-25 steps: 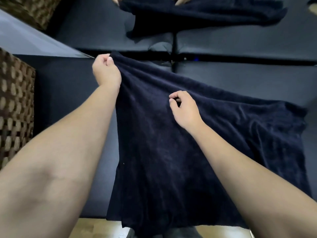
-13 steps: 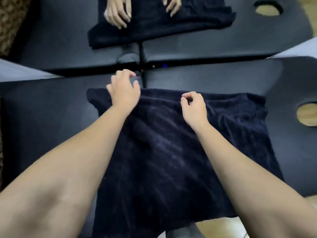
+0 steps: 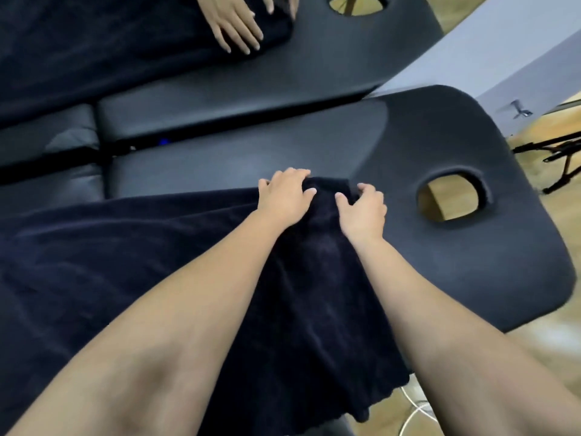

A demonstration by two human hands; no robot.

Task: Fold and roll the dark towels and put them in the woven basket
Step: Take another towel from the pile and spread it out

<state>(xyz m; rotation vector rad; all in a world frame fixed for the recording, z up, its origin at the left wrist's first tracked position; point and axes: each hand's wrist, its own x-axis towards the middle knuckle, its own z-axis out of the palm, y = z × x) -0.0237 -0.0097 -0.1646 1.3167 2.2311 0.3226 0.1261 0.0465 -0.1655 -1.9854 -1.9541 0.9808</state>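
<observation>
Dark towel [image 3: 125,262] lay spread on the padded counter [image 3: 518,262], long axis running left to right, near edge hanging over the front. Left hand [image 3: 284,196] and right hand [image 3: 361,209] gripped its far right corner with curled fingers, close together.

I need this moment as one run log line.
dark navy terry towel: flat on black padded table | left hand, right hand: gripping far corner | basket: unseen
</observation>
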